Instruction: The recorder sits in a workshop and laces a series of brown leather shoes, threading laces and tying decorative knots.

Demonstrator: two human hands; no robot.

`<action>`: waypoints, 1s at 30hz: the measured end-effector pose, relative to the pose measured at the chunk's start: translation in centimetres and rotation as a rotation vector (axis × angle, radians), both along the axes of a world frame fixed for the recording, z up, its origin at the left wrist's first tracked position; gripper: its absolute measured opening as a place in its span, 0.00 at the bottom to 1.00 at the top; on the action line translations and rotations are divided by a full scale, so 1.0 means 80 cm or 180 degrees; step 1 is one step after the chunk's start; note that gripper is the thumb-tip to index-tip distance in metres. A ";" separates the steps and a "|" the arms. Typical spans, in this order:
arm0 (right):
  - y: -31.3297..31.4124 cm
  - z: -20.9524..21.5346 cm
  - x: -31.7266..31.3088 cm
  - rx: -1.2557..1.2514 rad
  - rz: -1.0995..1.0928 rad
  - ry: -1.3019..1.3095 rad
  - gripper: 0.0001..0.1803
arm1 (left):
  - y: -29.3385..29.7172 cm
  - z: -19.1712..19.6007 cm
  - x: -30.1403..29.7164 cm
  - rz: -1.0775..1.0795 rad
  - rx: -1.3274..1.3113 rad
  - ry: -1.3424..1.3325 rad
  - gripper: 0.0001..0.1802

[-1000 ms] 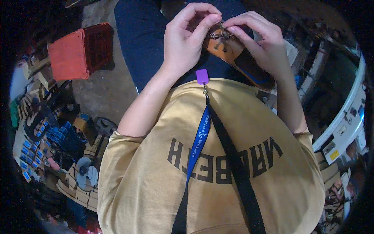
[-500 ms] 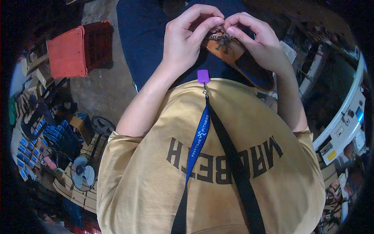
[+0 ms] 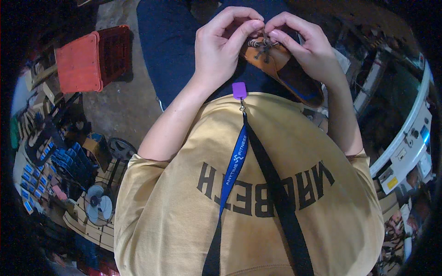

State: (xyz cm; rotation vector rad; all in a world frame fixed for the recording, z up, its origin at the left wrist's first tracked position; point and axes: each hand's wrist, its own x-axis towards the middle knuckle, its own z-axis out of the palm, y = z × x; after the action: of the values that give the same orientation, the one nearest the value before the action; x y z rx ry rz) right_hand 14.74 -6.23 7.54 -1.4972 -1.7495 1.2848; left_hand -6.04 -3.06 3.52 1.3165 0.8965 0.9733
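Head view: a tan leather shoe with a dark insole is held at the upper middle of the frame, resting over the dark blue trouser lap. Its dark, thin laces are pinched at the eyelets by both hands. The left hand has thumb and forefinger closed on one strand; the right hand is likewise clamped on the other, fingertips almost touching over the knot.

Risk is judged to lie mainly in the laces: a thin strand could slip from the pinch if pulled unevenly, and the crossing would loosen. The shoe is steadied only by the lap and the heel of the right hand, so a hard tug could tip it toward the concrete floor. A purple tag on a blue lanyard hangs just below the hands and might be caught in the strands. The red plastic crate at the upper left lies well apart.
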 end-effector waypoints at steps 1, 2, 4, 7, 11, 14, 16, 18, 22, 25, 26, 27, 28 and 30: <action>0.000 0.001 0.000 0.0055 0.0050 -0.0034 0.09 | 0.000 0.000 0.000 -0.0015 -0.0032 -0.0052 0.06; 0.000 0.001 -0.001 0.0056 0.0054 -0.0031 0.09 | 0.000 -0.001 0.000 -0.0029 -0.0066 -0.0102 0.06; 0.000 0.003 -0.002 0.0012 -0.0027 -0.0052 0.09 | -0.001 -0.001 0.000 0.0023 -0.0028 -0.0084 0.06; -0.003 0.010 0.004 -0.0187 -0.0308 -0.0027 0.12 | 0.001 0.003 0.004 0.0026 -0.0023 -0.0077 0.05; 0.000 0.035 0.005 0.0174 -0.0343 -0.0147 0.16 | -0.005 -0.004 0.010 0.0194 -0.0062 -0.0195 0.06; 0.009 0.080 -0.017 -0.0405 -0.0895 -0.0354 0.09 | -0.006 0.000 0.009 0.0226 0.0071 0.0055 0.06; -0.002 0.077 -0.018 -0.0247 -0.0420 -0.0429 0.15 | -0.007 -0.006 0.010 0.0257 0.0085 0.0060 0.06; -0.014 0.103 -0.052 -0.0002 -0.0094 -0.0554 0.15 | -0.008 -0.009 0.009 0.0323 0.0100 0.0083 0.06; -0.066 0.099 -0.112 0.1248 0.1386 0.1530 0.14 | -0.006 -0.011 0.013 0.0226 -0.0186 -0.0141 0.06; -0.106 0.047 -0.055 0.0480 0.0071 0.3862 0.12 | -0.007 -0.009 0.009 0.0170 -0.0130 -0.0117 0.07; -0.053 0.066 -0.035 0.0129 -0.0230 0.2783 0.11 | -0.008 -0.009 0.005 0.0196 -0.0110 -0.0043 0.08; 0.008 0.081 -0.014 -0.0200 -0.0518 0.1652 0.09 | -0.009 -0.008 0.003 0.0230 -0.0114 -0.0043 0.08; 0.029 0.038 0.009 0.0147 -0.0423 0.1312 0.10 | -0.008 -0.009 0.006 0.0178 -0.0136 -0.0084 0.08; 0.032 -0.003 0.018 0.0063 -0.0151 0.0703 0.08 | -0.008 -0.010 0.007 0.0168 -0.0151 -0.0117 0.08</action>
State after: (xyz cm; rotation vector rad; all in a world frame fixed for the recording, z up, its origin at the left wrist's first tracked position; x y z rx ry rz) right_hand 16.21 -3.65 7.32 -1.3223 -1.5717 1.3489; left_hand -5.52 -3.68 2.69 1.2365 0.9250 1.0082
